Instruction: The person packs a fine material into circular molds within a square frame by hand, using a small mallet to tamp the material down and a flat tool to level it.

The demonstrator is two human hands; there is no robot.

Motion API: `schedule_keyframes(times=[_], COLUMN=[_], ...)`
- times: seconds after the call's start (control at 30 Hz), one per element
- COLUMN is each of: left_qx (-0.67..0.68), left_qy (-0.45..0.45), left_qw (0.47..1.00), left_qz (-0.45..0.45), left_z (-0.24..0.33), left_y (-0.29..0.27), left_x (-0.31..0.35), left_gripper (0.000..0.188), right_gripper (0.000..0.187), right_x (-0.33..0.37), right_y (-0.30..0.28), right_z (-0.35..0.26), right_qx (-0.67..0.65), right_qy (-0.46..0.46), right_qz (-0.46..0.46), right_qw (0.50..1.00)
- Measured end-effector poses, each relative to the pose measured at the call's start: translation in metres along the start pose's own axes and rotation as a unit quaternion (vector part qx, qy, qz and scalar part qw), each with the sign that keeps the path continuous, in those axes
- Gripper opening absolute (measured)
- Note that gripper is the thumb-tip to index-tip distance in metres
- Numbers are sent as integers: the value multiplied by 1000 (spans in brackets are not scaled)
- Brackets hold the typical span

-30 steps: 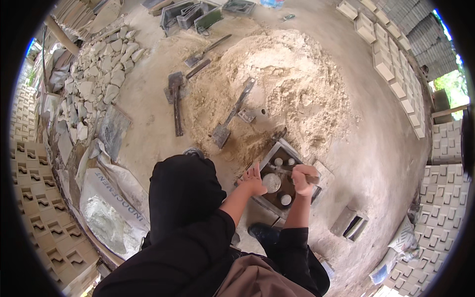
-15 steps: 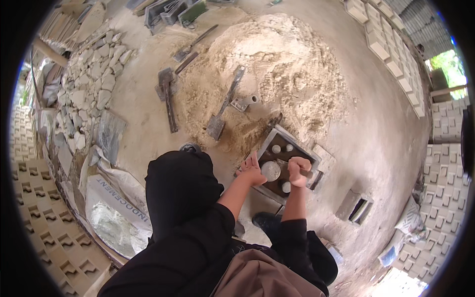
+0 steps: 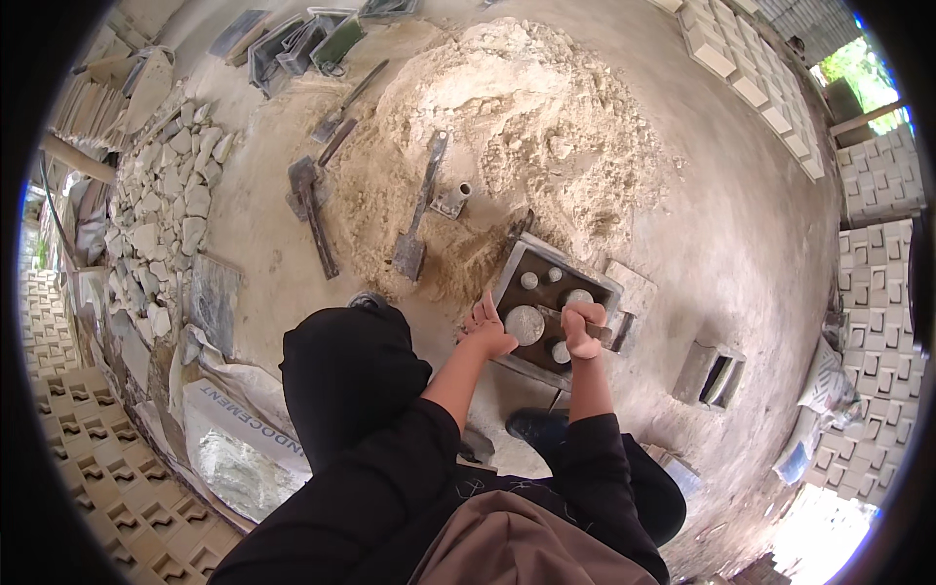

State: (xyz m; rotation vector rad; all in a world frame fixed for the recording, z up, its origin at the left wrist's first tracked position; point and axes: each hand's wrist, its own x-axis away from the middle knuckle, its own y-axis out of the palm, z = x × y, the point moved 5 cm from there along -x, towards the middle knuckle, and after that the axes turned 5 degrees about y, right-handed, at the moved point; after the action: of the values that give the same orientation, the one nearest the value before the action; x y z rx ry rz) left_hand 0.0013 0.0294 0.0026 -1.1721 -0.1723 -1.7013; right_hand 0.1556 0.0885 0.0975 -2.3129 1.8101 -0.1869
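Observation:
A rectangular metal mould lies on the floor in front of me, with a dark, level surface inside its frame. Several pale round discs rise out of that surface, the biggest disc near the middle. My left hand is at the mould's left edge, fingers spread, holding nothing I can see. Over the right part of the mould, my right hand is closed around a thin flat tool whose brownish end sticks out to the right; its exact kind is hidden by the fist.
A large heap of pale sand lies beyond the mould. Left of it are a shovel, a hoe-like tool and a pile of broken stone. An open bag of powder stands at lower left. A hollow block sits at right.
The view has shifted slightly, moving the scene a little left in the picture. My right hand stays closed over the mould's right part, a further disc showing beside it. The left hand remains at the edge.

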Motion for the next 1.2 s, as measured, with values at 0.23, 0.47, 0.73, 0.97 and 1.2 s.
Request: schedule_keyframes(times=[0.23, 0.47, 0.73, 0.97, 1.2], left_qx=[8, -6, -8, -15, -1], left_qy=[6, -7, 1, 8, 15], left_qw=[1000, 1000, 1000, 1000, 1000], left_qz=[4, 2, 9, 13, 3], left_z=[1, 0, 2, 2, -4], left_y=[-3, -1, -2, -1, 5], left_x=[2, 0, 2, -4, -5], left_gripper=[108, 108, 109, 109, 110], right_gripper=[20, 20, 19, 21, 24], right_x=[9, 13, 14, 6, 36], right_y=[-2, -15, -21, -22, -42], right_z=[-5, -9, -10, -24, -7], right_qx=[5, 18, 41, 34, -23], right_qy=[-16, 2, -14, -4, -8], right_qz=[6, -36, -130, -100, 145], right_qw=[1000, 999, 991, 994, 989])
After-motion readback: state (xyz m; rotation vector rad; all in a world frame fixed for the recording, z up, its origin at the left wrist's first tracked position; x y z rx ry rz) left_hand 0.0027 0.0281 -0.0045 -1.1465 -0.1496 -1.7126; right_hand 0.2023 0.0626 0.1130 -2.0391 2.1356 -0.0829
